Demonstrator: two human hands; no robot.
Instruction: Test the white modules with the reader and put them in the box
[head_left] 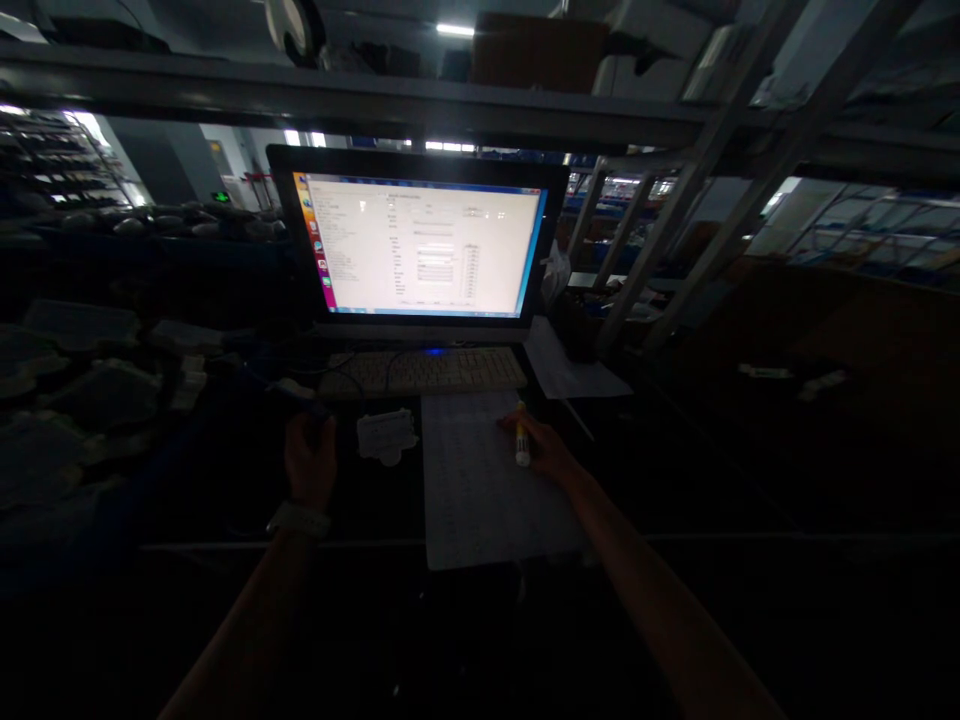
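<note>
My right hand (pixel 551 452) is closed around a thick yellow-and-white marker (pixel 522 440), held over a printed paper sheet (pixel 469 500). Left of the sheet lies a flat pale piece with an uneven outline (pixel 387 436). My left hand (pixel 310 460), with a band on its wrist, is on the dark surface beyond that piece's left side. Its fingers are curled together at a dark bluish thing too dim to name. A thin cable (pixel 349 375) runs close by, near the keyboard's left end.
A lit monitor (pixel 427 250) stands behind a white keyboard (pixel 427 370). Another paper sheet (pixel 574 368) lies to the right of the keyboard. Several pale flat pieces (pixel 105 395) are piled at left. Metal shelf posts (pixel 660 240) rise at right, and a shelf beam (pixel 360 95) crosses above.
</note>
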